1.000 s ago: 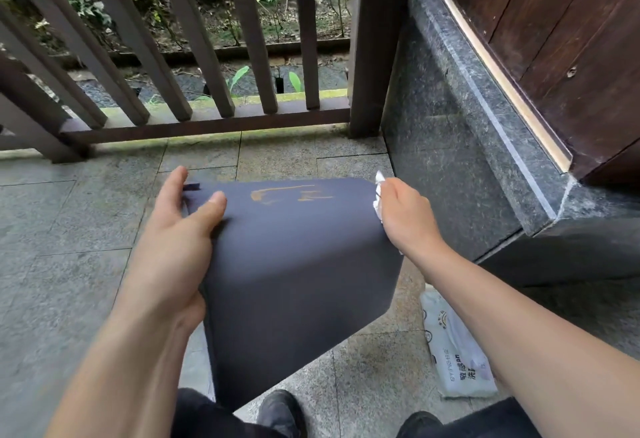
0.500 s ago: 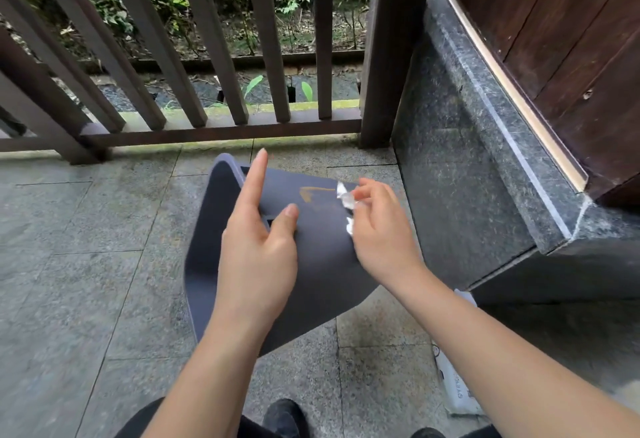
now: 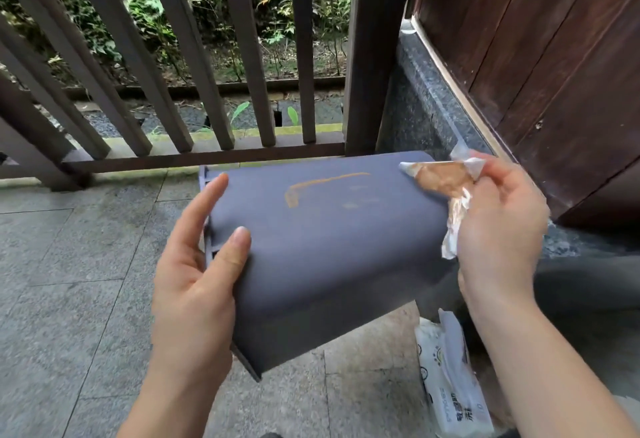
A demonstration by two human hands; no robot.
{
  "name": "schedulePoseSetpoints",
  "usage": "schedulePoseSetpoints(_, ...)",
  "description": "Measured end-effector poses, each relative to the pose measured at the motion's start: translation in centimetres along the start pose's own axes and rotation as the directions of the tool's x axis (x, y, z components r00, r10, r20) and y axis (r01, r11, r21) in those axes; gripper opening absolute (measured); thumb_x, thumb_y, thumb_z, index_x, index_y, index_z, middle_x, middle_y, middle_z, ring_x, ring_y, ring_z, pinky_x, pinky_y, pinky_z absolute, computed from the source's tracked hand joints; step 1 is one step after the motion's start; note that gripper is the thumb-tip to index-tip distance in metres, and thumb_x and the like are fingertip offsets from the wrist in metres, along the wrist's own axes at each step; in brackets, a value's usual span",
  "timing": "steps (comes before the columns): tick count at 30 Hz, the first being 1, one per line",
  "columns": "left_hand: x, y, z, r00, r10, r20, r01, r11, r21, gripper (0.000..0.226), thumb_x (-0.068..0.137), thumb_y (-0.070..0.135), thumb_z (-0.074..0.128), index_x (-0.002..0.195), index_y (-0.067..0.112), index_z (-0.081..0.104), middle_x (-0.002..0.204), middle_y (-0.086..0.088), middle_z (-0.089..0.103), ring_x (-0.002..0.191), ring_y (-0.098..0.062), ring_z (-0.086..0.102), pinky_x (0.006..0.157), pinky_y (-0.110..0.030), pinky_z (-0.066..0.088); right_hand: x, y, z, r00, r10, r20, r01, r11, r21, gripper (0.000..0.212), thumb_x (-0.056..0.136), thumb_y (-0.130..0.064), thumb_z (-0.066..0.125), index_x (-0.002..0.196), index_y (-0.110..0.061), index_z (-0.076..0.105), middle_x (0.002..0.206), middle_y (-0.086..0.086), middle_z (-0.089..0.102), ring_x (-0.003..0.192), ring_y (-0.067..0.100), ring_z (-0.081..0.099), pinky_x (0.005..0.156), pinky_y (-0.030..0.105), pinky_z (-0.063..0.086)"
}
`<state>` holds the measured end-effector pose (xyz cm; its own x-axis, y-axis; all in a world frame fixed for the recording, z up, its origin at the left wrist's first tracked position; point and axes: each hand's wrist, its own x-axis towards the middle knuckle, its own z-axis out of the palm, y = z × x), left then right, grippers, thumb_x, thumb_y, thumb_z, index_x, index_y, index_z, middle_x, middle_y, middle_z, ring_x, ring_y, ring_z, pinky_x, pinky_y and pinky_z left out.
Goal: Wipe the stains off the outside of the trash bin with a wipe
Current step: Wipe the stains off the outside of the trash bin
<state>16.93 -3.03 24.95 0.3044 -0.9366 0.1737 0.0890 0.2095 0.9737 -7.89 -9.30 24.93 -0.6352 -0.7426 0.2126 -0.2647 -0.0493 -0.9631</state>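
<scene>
A dark grey trash bin [image 3: 332,264] is held off the floor, lying on its side with one flat wall facing up. An orange-brown stain [image 3: 322,185] streaks that wall near its far edge, with fainter smudges to its right. My left hand [image 3: 201,278] grips the bin's left rim, thumb on the top wall and fingers along the edge. My right hand [image 3: 498,226] is at the bin's right edge, pinching a white wipe [image 3: 441,179] whose face is smeared brown. The wipe hangs beside the bin's far right corner.
A white pack of wipes [image 3: 450,382] lies on the stone tile floor at lower right. A wooden railing [image 3: 207,91] stands ahead, with a thick post [image 3: 370,56] beside a dark granite ledge [image 3: 426,105] and a wooden door [image 3: 554,73] to the right.
The bin has turned so its stained wall faces up and sits nearer to me. My right hand drew the wipe off to the right edge, now showing brown smears. My left hand regripped the left rim.
</scene>
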Motion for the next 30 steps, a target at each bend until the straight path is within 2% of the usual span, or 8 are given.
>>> schedulePoseSetpoints(3,-0.1,0.0,0.3,0.991,-0.13,-0.02,0.128,0.989,-0.074,0.05,0.094,0.003,0.059,0.131,0.036,0.067,0.121,0.007,0.076,0.1,-0.017,0.073,0.081,-0.031,0.061,-1.3,0.3,0.3,0.905,-0.291,0.311,0.386,0.869,-0.31,0.029,0.099,-0.022,0.046,0.116,-0.028,0.068,0.128,-0.018,0.06,0.12,-0.011,0.049,0.111,0.016,0.027)
schedulePoseSetpoints(7,0.3,-0.3,0.8,0.966,-0.253,-0.058,0.242,0.959,-0.149,0.048,0.096,0.0,0.055,0.128,0.033,0.07,0.109,0.006,0.08,0.081,-0.013,0.076,0.062,-0.025,0.062,-2.6,1.1,0.4,0.792,-0.133,0.597,0.506,0.689,-0.519,0.045,0.102,-0.036,0.032,0.145,-0.027,0.045,0.153,-0.009,0.042,0.147,0.007,0.025,0.122,0.054,0.002)
schedulePoseSetpoints(10,0.2,-0.3,1.4,0.957,-0.284,-0.048,0.274,0.949,-0.154,0.047,0.097,0.001,0.056,0.13,0.032,0.068,0.105,0.009,0.08,0.083,-0.013,0.076,0.064,-0.026,0.062,-5.7,0.2,1.0,0.722,-0.169,0.671,0.557,0.716,-0.42,0.052,0.102,-0.036,0.021,0.149,-0.024,0.037,0.158,-0.008,0.034,0.149,0.008,0.019,0.121,0.055,0.005)
schedulePoseSetpoints(16,0.3,-0.7,1.1,0.937,-0.342,-0.072,0.331,0.934,-0.132,0.04,0.099,0.013,0.058,0.127,0.039,0.07,0.106,-0.004,0.08,0.084,-0.019,0.076,0.07,-0.03,0.064,-13.3,-0.5,2.7,0.372,-0.409,0.833,0.81,0.581,-0.076,0.063,0.094,-0.027,0.04,0.155,-0.017,0.026,0.165,0.004,0.016,0.153,0.017,0.01,0.119,0.06,0.009)
schedulePoseSetpoints(18,0.6,-0.5,0.5,0.931,-0.361,-0.059,0.348,0.925,-0.154,0.04,0.099,0.013,0.057,0.128,0.038,0.07,0.109,0.0,0.08,0.084,-0.015,0.076,0.065,-0.027,0.063,-11.3,0.0,2.4,0.397,-0.409,0.822,0.804,0.586,-0.097,0.059,0.095,-0.025,0.039,0.153,-0.021,0.031,0.164,-0.001,0.023,0.152,0.013,0.015,0.118,0.061,0.007)
schedulePoseSetpoints(24,1.1,0.0,-1.9,0.902,-0.426,-0.076,0.401,0.889,-0.223,0.041,0.101,0.012,0.052,0.126,0.039,0.071,0.126,0.004,0.075,0.113,-0.021,0.071,0.084,-0.046,0.058,-2.5,3.3,-0.5,0.846,-0.116,0.521,0.389,0.802,-0.454,0.05,0.106,-0.018,0.026,0.156,-0.018,0.025,0.164,-0.002,0.02,0.152,0.01,0.006,0.124,0.046,-0.001)
schedulePoseSetpoints(27,1.4,0.0,-2.5,0.874,-0.474,-0.106,0.435,0.861,-0.264,0.036,0.102,0.014,0.051,0.119,0.037,0.073,0.135,0.005,0.069,0.12,-0.022,0.068,0.087,-0.05,0.055,-3.4,4.1,-0.5,0.892,0.018,0.452,0.21,0.868,-0.45,0.054,0.107,-0.026,0.022,0.159,-0.022,0.007,0.167,-0.004,0.002,0.153,0.012,0.004,0.122,0.043,0.016)
schedulePoseSetpoints(30,1.4,-0.2,-2.2,0.851,-0.507,-0.138,0.45,0.839,-0.306,0.04,0.103,0.013,0.05,0.131,0.037,0.066,0.135,0.005,0.066,0.116,-0.02,0.07,0.084,-0.045,0.058,-7.2,3.7,0.4,0.843,-0.129,0.523,0.356,0.862,-0.361,0.06,0.106,-0.015,0.025,0.158,-0.021,-0.003,0.167,-0.004,-0.01,0.153,0.015,0.001,0.12,0.044,0.022)
